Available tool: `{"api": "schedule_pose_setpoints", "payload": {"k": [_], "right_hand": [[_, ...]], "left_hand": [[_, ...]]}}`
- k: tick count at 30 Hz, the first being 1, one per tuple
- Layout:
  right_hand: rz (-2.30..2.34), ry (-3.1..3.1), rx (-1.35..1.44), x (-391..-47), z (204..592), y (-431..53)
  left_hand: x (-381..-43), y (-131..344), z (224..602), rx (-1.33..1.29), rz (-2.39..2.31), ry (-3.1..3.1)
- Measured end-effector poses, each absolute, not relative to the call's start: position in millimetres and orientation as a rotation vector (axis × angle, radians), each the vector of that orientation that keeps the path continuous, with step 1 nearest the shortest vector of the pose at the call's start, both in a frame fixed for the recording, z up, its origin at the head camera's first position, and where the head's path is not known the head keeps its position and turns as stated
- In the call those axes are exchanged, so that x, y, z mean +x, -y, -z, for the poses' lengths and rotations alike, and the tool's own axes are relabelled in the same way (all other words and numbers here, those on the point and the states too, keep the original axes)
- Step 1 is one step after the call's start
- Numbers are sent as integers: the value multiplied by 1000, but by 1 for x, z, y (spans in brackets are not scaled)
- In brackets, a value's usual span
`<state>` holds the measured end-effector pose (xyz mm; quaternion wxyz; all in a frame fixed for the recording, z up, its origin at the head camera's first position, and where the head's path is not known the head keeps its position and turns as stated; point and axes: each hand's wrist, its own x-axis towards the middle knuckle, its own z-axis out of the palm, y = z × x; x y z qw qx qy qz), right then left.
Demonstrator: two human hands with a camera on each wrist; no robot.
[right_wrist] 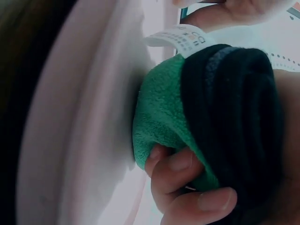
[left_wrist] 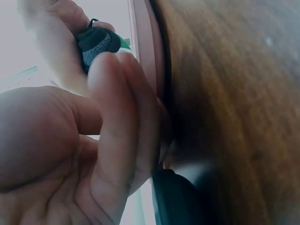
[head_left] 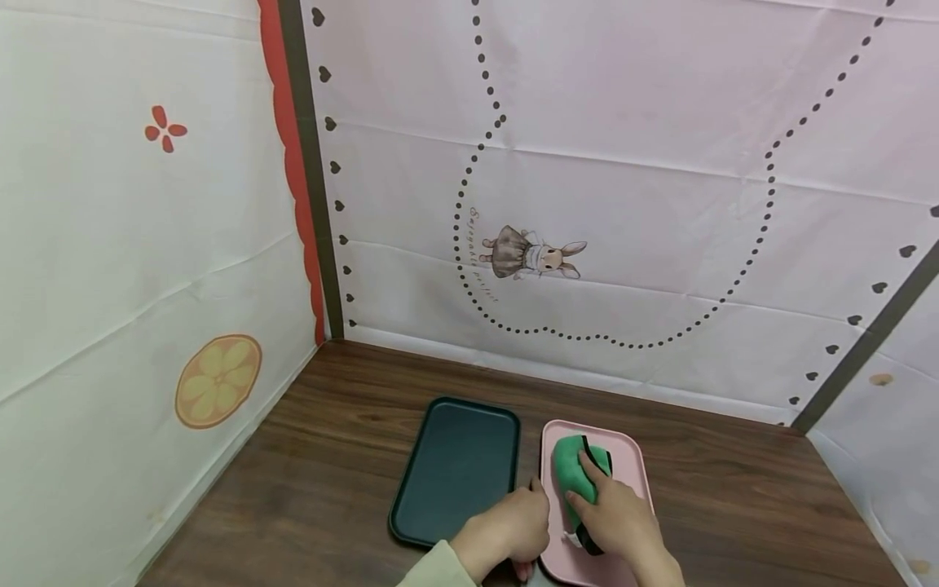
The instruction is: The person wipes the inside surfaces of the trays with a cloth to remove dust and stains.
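Observation:
On the pink tray [head_left: 572, 568] lies a folded green plush cloth [head_left: 575, 469] with black edging. My right hand [head_left: 616, 518] grips the cloth from above, its fingertips curled round the green side in the right wrist view. A white printed label [right_wrist: 180, 40] sticks out of the bundle by the black folds [right_wrist: 229, 108]. At the pink tray's left rim is my left hand [head_left: 517, 522], its fingers [left_wrist: 115, 103] bent in the left wrist view, seemingly holding that rim. Its contact with the rim is partly hidden.
A dark green tray [head_left: 458, 469] lies to the left, close beside the pink one. Both trays sit on a brown wood-grain tabletop [head_left: 345, 408]. Printed fabric walls [head_left: 623, 204] rise behind and at both sides.

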<state>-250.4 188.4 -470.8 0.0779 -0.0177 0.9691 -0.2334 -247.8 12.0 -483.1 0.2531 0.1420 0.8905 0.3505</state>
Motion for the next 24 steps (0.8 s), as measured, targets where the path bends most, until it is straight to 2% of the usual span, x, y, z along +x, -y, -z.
{"api": "schedule_pose_setpoints", "payload": {"k": [24], "right_hand": [[528,-2948,-110,-248,483,-173]], "left_hand": [[-242,-14,491,414,-1053,-2346]]}}
